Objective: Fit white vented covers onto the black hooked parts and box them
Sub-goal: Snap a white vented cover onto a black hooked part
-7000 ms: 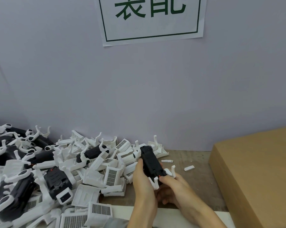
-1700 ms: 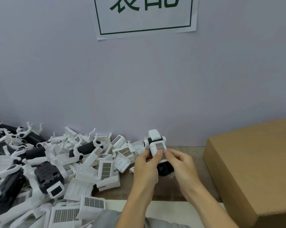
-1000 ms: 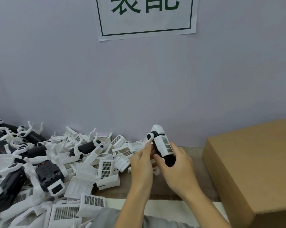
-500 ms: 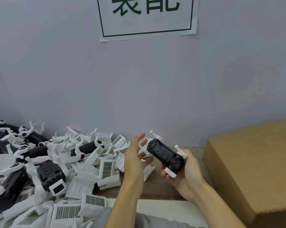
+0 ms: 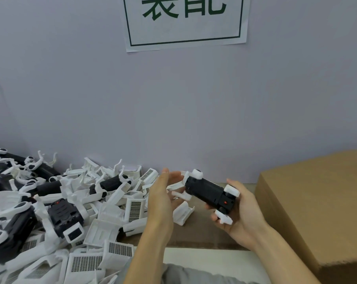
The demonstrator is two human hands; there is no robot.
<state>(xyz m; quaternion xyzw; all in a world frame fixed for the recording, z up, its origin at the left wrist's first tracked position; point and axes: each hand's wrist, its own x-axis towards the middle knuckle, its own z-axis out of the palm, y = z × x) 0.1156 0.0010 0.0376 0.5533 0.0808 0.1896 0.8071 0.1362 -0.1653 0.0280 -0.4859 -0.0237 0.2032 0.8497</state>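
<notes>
My right hand (image 5: 240,210) holds a black hooked part (image 5: 208,191) with white hooks and a small red mark, lying across its palm with fingers curled round the near end. The part points up and left, above the table. My left hand (image 5: 163,193) is beside its far end, fingers straight and relaxed, holding nothing. A heap of white vented covers (image 5: 132,209) and more black hooked parts (image 5: 64,216) fills the table's left half. A brown cardboard box (image 5: 317,206) stands at the right.
A pale wall with a paper sign (image 5: 185,21) rises right behind the table. One loose white cover (image 5: 182,215) lies on the brown tabletop (image 5: 198,234) between my hands. A white strip runs along the table's front edge.
A second ago both hands held the part with its white vented cover facing up. My right hand has since turned it black side up and carried it right; my left hand let go.
</notes>
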